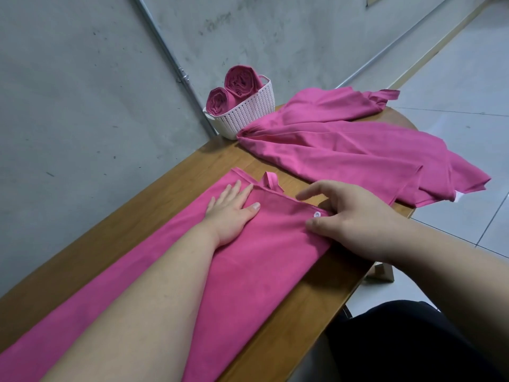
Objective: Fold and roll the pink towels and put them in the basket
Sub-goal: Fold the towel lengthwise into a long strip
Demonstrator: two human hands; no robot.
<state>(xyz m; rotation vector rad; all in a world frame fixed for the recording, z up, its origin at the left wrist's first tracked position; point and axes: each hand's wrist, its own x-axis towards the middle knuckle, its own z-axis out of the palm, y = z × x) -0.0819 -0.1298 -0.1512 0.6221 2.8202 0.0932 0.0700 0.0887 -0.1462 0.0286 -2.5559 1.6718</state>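
Note:
A pink towel [242,271] lies folded into a long strip along the wooden table [154,188]. My left hand [232,210] presses flat on its far end, fingers straight. My right hand [355,219] rests at the strip's right corner, thumb on the cloth beside a white snap button [317,214], fingers loosely spread above the edge. A small hanging loop [271,181] sticks out at the far edge. Unfolded pink towels [344,150] lie in a heap further back. The white woven basket [248,113] holds two rolled pink towels [239,82].
A grey concrete wall [82,92] with a metal pipe runs along the table's left side. The table's right edge drops to a pale tiled floor [454,86]. My dark clothing [407,346] shows at the bottom right.

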